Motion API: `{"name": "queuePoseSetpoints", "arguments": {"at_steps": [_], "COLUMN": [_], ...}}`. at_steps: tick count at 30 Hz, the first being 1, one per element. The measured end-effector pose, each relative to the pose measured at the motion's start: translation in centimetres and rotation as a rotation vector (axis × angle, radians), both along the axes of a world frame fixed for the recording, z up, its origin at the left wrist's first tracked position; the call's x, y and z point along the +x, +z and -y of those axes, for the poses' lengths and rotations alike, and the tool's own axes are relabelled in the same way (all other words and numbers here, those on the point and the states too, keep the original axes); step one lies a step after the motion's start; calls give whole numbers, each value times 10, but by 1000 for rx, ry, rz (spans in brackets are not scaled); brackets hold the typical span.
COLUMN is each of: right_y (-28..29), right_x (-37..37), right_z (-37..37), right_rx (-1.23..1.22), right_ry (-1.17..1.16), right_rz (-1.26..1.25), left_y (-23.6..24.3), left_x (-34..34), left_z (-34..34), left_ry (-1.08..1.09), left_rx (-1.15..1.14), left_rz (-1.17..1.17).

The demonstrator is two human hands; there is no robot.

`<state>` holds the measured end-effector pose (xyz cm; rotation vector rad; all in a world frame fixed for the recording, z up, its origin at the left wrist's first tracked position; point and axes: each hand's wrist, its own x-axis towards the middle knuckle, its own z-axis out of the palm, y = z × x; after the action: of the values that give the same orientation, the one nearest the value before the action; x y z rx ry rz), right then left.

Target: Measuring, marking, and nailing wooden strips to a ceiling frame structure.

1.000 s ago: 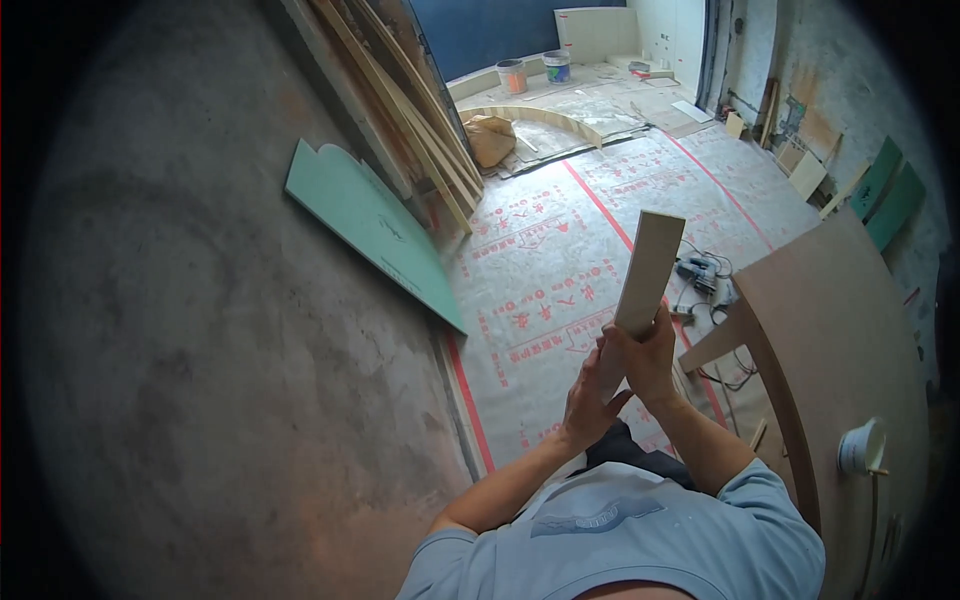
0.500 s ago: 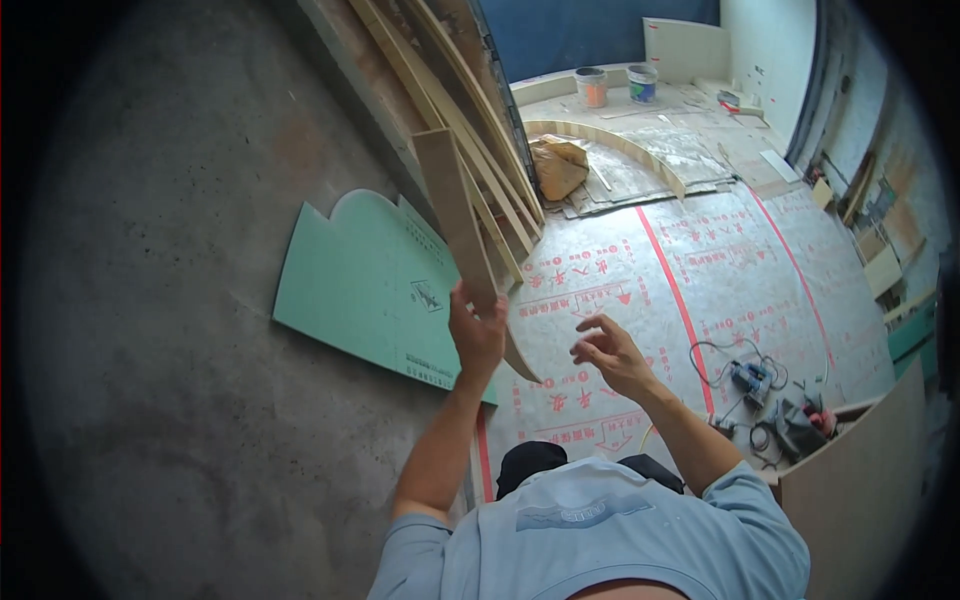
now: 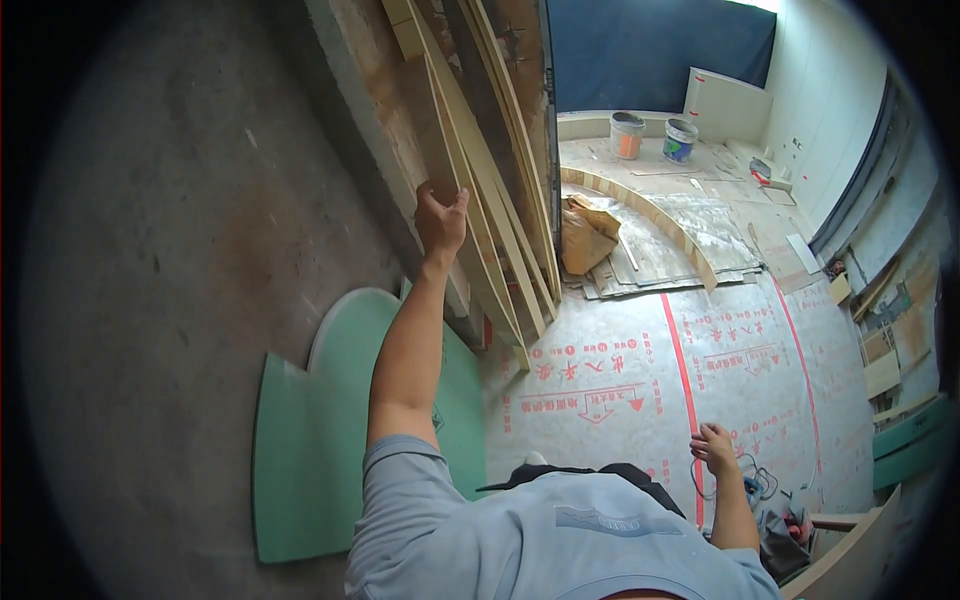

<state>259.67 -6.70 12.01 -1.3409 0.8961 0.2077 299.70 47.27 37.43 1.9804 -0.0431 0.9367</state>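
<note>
My left hand [image 3: 440, 218] is stretched far forward, its thumb and fingers closed round a brown wooden board [image 3: 418, 110]. That board stands tilted against several long wooden strips [image 3: 500, 235], which lean on the wall. Part of the board's lower end is hard to tell from the strips beside it. Out to the right, over the printed floor sheeting, is my right hand [image 3: 714, 448]; its fingers are loosely bent and apart, with nothing in them.
A green board with a curved cutout edge [image 3: 310, 450] lies at the lower left. A brown bag [image 3: 588, 238], a curved wooden piece [image 3: 660, 220] and two buckets [image 3: 627, 135] stand ahead. Corded tools [image 3: 755, 485] and a dark bag [image 3: 785, 540] lie near my right arm.
My left hand has carried the board forward and up to the leaning strips. The right hand has swung away to the right and lower. The view has shifted with my body.
</note>
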Motion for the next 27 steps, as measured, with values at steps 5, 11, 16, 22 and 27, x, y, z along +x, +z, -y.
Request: {"name": "queuePoseSetpoints", "arguments": {"at_steps": [5, 11, 16, 22, 27], "right_y": [-31, -58, -22, 37, 142], "right_x": [86, 274, 438, 593, 662], "right_z": [13, 18, -19, -105, -212], "right_rx": [97, 173, 30, -35, 80], "right_ry": [-154, 54, 362, 824, 1089], "right_rz": [-64, -37, 5, 294, 753], "left_y": [33, 39, 27, 18, -1], "left_x": [108, 185, 210, 241, 265], "left_z": [-9, -14, -10, 0, 2], "left_ry": [97, 254, 301, 274, 192], "left_rx": [-2, 96, 110, 31, 9], "left_rz": [2, 16, -50, 14, 218]}}
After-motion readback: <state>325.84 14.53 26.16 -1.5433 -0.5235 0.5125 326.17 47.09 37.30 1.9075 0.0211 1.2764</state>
